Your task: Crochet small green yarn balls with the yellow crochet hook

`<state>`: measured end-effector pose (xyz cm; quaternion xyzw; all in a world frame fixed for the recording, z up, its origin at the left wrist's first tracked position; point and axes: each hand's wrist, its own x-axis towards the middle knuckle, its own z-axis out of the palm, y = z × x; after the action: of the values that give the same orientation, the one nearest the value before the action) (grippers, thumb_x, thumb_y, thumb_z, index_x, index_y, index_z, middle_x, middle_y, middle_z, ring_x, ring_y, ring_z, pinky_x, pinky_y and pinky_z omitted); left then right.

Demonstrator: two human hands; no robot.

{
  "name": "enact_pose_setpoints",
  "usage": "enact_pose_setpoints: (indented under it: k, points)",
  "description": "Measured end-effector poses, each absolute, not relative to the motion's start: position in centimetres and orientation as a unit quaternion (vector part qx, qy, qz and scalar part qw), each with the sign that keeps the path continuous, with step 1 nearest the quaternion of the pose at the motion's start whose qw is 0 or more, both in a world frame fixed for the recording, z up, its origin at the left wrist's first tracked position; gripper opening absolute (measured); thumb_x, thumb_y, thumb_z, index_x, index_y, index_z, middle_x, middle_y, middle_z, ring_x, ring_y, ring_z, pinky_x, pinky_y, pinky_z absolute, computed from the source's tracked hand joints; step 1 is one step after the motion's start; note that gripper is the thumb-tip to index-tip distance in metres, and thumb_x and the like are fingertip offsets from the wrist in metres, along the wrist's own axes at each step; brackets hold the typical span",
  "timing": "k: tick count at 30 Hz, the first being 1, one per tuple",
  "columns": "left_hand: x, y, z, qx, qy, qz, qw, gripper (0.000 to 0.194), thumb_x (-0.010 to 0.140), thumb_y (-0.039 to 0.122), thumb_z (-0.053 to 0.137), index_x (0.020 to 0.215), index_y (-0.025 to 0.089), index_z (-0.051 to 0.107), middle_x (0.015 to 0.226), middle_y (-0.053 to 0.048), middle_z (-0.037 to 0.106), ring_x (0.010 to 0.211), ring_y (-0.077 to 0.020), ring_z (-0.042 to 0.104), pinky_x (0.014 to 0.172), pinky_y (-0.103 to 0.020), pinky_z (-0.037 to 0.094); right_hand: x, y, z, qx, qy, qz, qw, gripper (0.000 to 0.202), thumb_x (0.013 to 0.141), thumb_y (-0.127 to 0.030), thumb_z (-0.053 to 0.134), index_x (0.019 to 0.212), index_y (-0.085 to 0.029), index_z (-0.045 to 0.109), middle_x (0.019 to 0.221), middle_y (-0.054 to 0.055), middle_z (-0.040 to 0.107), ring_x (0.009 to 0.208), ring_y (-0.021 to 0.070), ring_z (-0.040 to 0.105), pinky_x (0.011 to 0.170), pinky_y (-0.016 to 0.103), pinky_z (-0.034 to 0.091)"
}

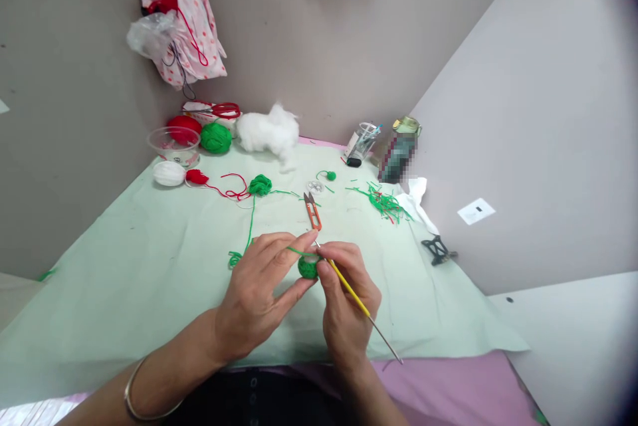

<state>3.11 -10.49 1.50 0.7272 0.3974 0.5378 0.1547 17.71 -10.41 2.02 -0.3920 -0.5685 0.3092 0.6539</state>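
Green crocheted piece [308, 268], small and rounded, sits between the two hands, above the near part of the cloth-covered surface [174, 280]. It lies just beside the right hand [349, 300], whose thumb and fingers meet at its right edge; the left hand [254, 293] comes in from the other side, its thumb along the underside. The right hand is closed around a yellow-handled hook [349, 288], which slants from its tip, by the top of the piece, down and back toward the person's right. The left hand is partly curled, its index finger stretched over the piece with a green strand [299, 251] running from it to the piece (whether the hidden fingers grip from behind, I cannot tell). Being so round, the piece shows no clear long axis; the hook's slant gives the plainer line. Orange snips [312, 212] lie just beyond the fingertips, and a green yarn bundle [260, 185] farther off, to the left.
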Motion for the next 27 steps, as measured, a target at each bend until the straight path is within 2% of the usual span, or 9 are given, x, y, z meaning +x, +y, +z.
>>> enact_pose_setpoints:
  k: [4,8,11,14,20,23,27]
  points:
    - [3.1,-10.6,1.6,0.710,0.398,0.543,0.207,0.056,0.089,0.017,0.076,0.142,0.031,0.066,0.122,-0.006,0.080,0.116,-0.0295,0.070,0.106,-0.045,0.052,18.8,-10.2,2.1,-0.393,-0.590,0.296,0.640,0.011,0.093,-0.023,0.072,0.099,-0.028,0.080,0.092,0.004,0.073,0.087,0.0189,0.070,0.073,0.032,0.060]
    - [3.2,-10.8,2.2,0.650,0.422,0.518,0.362,0.049,0.089,0.024,0.078,0.136,0.031,0.068,0.117,-0.004,0.079,0.114,-0.0258,0.071,0.110,-0.041,0.051,19.4,-10.2,1.9,-0.387,-0.591,0.280,0.650,0.016,0.091,-0.020,0.074,0.100,-0.031,0.082,0.090,0.004,0.074,0.085,0.0183,0.070,0.070,0.031,0.059]
    - [3.4,-10.8,2.6,0.591,0.412,0.504,0.476,0.059,0.088,0.028,0.080,0.144,0.032,0.062,0.110,-0.001,0.075,0.110,-0.0221,0.070,0.111,-0.039,0.050,19.3,-10.4,1.6,-0.386,-0.577,0.276,0.664,0.018,0.090,-0.018,0.075,0.099,-0.032,0.083,0.088,0.003,0.074,0.083,0.0180,0.069,0.068,0.030,0.059]
    - [3.3,-10.6,2.7,0.545,0.385,0.505,0.548,0.069,0.085,0.024,0.081,0.149,0.032,0.057,0.106,-0.001,0.070,0.108,-0.0206,0.068,0.109,-0.038,0.052,19.5,-10.4,1.2,-0.379,-0.569,0.298,0.666,0.014,0.091,-0.022,0.075,0.099,-0.030,0.083,0.090,0.005,0.074,0.085,0.0198,0.069,0.068,0.032,0.058]
    - [3.1,-10.3,2.5,0.509,0.352,0.511,0.597,0.085,0.082,0.017,0.083,0.157,0.036,0.047,0.105,0.000,0.064,0.112,-0.0197,0.062,0.105,-0.035,0.049,20.5,-10.1,1.0,-0.338,-0.577,0.389,0.634,0.012,0.092,-0.030,0.075,0.102,-0.031,0.082,0.095,0.005,0.075,0.085,0.0203,0.069,0.067,0.033,0.058]
    - [3.1,-10.3,2.5,0.517,0.351,0.506,0.595,0.086,0.084,0.018,0.083,0.158,0.037,0.044,0.105,0.000,0.063,0.110,-0.0182,0.061,0.103,-0.033,0.047,20.6,-10.1,1.0,-0.344,-0.577,0.372,0.641,0.012,0.093,-0.028,0.075,0.100,-0.031,0.083,0.092,0.005,0.076,0.083,0.0197,0.070,0.068,0.033,0.058]
    - [2.9,-10.3,2.4,0.535,0.350,0.495,0.589,0.078,0.084,0.019,0.083,0.154,0.035,0.051,0.104,0.000,0.064,0.107,-0.0186,0.060,0.103,-0.035,0.047,20.3,-10.4,1.0,-0.352,-0.600,0.309,0.649,0.020,0.095,-0.020,0.071,0.104,-0.034,0.083,0.098,0.004,0.079,0.092,0.0204,0.072,0.073,0.034,0.059]
